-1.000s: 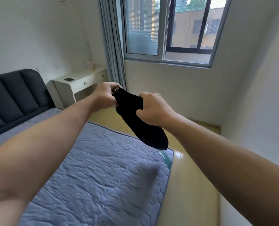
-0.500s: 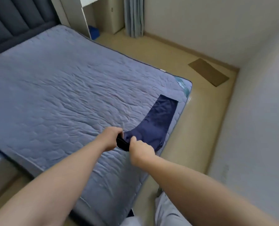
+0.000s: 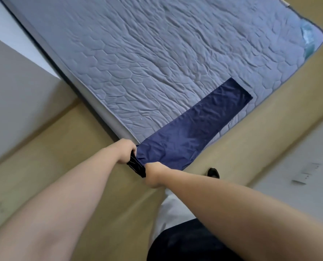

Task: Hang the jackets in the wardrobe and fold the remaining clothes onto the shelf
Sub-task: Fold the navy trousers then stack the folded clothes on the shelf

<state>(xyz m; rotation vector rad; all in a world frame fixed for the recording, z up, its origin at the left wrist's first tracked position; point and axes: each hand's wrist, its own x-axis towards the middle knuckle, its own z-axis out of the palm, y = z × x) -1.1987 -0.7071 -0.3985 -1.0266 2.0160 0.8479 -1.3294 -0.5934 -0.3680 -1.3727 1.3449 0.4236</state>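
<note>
The left hand [image 3: 125,152] is curled tight on the near end of the navy garment [image 3: 194,125], right at the corner of the mattress [image 3: 157,53] closest to the person. Between the two hands a short dark band [image 3: 136,166] of the cloth is bunched up. It may be a waistband or a hem, I cannot tell which. The right hand [image 3: 154,172] sits just beside the left, at about 4 o'clock from it, with its fingers clamped on the same end.

From the hands the garment runs flat across the quilted cover toward 1 o'clock, ending in a square far edge. Its right side lies close along the mattress edge, above the floor [image 3: 62,147].

The step looks like laying the piece out flat before folding. To do it well:

- Draw the hands apart so the bunched band opens to its full width.
- Give a light pull toward 7 o'clock to take out the creases near the grip — too hard a tug would drag the whole piece off the corner.
- Shift the garment toward 11 o'clock, further onto the mattress, so no edge hangs over during the fold.
</note>
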